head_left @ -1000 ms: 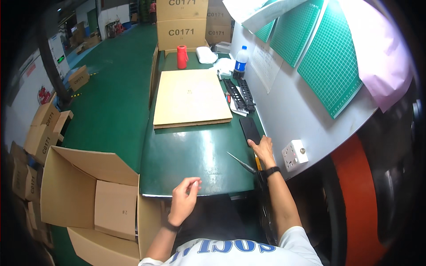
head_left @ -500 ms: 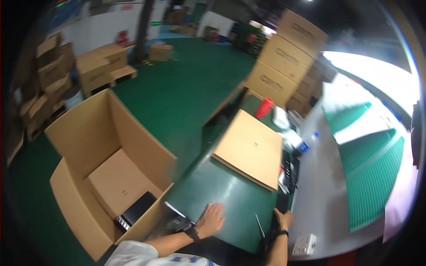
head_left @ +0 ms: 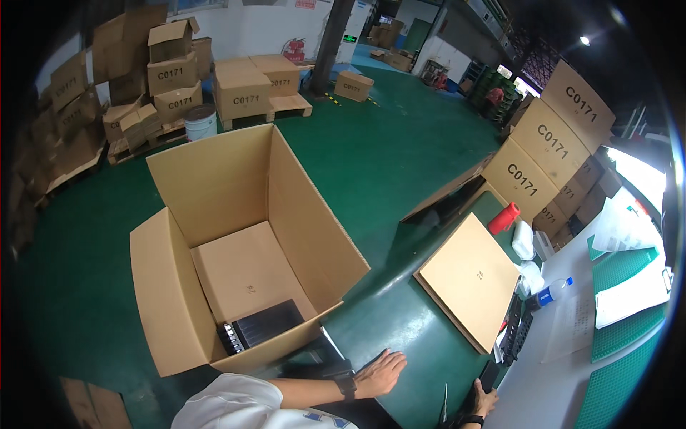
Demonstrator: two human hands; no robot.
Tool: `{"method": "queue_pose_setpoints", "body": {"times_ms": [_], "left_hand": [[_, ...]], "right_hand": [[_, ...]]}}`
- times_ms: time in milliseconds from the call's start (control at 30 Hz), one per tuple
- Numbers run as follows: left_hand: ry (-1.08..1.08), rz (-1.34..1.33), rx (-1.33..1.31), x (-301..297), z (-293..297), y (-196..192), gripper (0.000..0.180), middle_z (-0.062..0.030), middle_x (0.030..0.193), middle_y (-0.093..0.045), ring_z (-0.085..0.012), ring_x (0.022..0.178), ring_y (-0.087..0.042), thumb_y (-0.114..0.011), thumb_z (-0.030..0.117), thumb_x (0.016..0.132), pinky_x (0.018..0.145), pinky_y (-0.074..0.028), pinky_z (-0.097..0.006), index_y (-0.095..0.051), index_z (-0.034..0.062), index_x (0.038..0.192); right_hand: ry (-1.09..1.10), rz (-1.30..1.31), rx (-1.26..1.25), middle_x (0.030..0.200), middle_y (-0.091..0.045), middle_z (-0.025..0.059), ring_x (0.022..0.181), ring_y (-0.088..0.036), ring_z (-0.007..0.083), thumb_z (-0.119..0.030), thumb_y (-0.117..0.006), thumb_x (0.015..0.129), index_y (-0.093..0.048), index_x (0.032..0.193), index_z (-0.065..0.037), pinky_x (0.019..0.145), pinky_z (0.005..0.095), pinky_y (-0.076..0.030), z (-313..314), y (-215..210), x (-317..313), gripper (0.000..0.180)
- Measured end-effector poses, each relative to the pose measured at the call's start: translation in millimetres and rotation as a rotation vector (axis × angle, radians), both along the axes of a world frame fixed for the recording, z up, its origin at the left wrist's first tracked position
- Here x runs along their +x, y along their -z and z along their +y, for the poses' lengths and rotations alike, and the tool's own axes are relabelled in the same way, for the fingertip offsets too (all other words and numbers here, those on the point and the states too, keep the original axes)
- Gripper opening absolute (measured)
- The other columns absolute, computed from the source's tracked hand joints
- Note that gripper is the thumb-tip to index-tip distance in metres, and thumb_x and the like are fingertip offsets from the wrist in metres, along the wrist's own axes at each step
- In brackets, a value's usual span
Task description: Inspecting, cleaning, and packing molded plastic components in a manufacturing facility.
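My left hand (head_left: pixel 381 373) lies palm down on the green tabletop (head_left: pixel 421 332), fingers stretched, holding nothing. Near the right edge, my right hand (head_left: pixel 486 397) is curled at the near end of a flat black object (head_left: pixel 490 372); its exact kind is unclear. Between the hands lies a thin pointed metal tool (head_left: pixel 446 402), partly cut off by dark shadow. Beyond them rests a flat brown carton (head_left: pixel 471 275). Left of the table stands a large open cardboard box (head_left: pixel 314 196), holding a flat brown carton (head_left: pixel 243 261) and a black box-shaped item (head_left: pixel 268 325).
A red bottle-like object (head_left: pixel 504 218), a plastic bottle (head_left: pixel 552 293) and a black keyboard (head_left: pixel 516 339) line the table's right side. Tall stacked cartons (head_left: pixel 550 143) rise behind it. More cartons (head_left: pixel 243 89) on pallets and a white bucket (head_left: pixel 201 123) stand at the far left.
The whole view has turned left, so the table, box and both hands appear farther right. Both hands keep about the same places on the table.
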State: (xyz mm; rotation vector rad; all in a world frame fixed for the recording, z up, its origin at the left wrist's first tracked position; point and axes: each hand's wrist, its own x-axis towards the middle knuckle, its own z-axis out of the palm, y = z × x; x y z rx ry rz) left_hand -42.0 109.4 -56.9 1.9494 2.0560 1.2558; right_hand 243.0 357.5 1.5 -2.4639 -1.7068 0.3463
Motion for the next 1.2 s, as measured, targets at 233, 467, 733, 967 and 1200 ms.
{"method": "queue_pose_setpoints", "body": {"times_ms": [233, 467, 733, 967, 1200], "left_hand": [[-0.033, 0.094, 0.034, 0.2, -0.9, -4.5, 0.037, -0.0204, 0.130, -0.052, -0.0319, 0.130, -0.046, -0.056, 0.012, 0.089, 0.111, -0.033, -0.052, -0.052, -0.0055, 0.122], [-0.029, -0.015, -0.015, -4.4, -3.3, -11.3, 0.039, -0.0183, 0.132, -0.052, -0.0318, 0.130, -0.047, -0.059, 0.012, 0.086, 0.109, -0.035, -0.055, -0.055, -0.0025, 0.122], [-0.015, -0.050, -0.003, -3.6, -1.2, -16.1, 0.038, -0.0178, 0.130, -0.053, -0.0326, 0.128, -0.048, -0.061, 0.011, 0.086, 0.110, -0.036, -0.054, -0.055, -0.0026, 0.121], [-0.031, -0.040, 0.022, -8.9, -2.8, -16.2, 0.038, -0.0183, 0.129, -0.053, -0.0333, 0.127, -0.048, -0.060, 0.012, 0.086, 0.109, -0.035, -0.054, -0.055, -0.0030, 0.120], [-0.001, -0.062, 0.046, -6.6, -1.9, -18.3, 0.038, -0.0197, 0.128, -0.054, -0.0344, 0.126, -0.049, -0.060, 0.012, 0.086, 0.108, -0.036, -0.054, -0.054, -0.0041, 0.119]], "right_hand": [[0.095, 0.007, 0.039, 0.148, -0.038, 0.0108, 0.134, -0.037, 0.0435, -0.062, -0.079, 0.066, -0.045, 0.143, -0.016, 0.107, 0.0642, -0.030, -0.8, -3.0, -6.5, 0.096], [0.084, 0.060, 0.037, 0.150, -0.038, 0.0105, 0.135, -0.035, 0.0451, -0.058, -0.082, 0.065, -0.044, 0.143, -0.014, 0.108, 0.0638, -0.030, -0.7, -2.5, -8.9, 0.097], [0.040, 0.053, 0.059, 0.145, -0.043, 0.0102, 0.133, -0.038, 0.0427, -0.064, -0.079, 0.064, -0.045, 0.142, -0.013, 0.107, 0.0619, -0.032, -6.4, -4.5, -4.9, 0.099], [-0.020, 0.054, -0.007, 0.151, -0.036, 0.0147, 0.138, -0.032, 0.0444, -0.072, -0.076, 0.063, -0.040, 0.146, -0.006, 0.109, 0.0635, -0.029, 2.3, 3.9, 3.5, 0.111], [-0.176, 0.213, 0.146, 0.129, -0.056, 0.0273, 0.120, -0.054, 0.0436, -0.048, -0.077, 0.075, -0.049, 0.136, 0.004, 0.102, 0.0471, -0.043, 14.5, 12.2, 58.1, 0.085]]}}
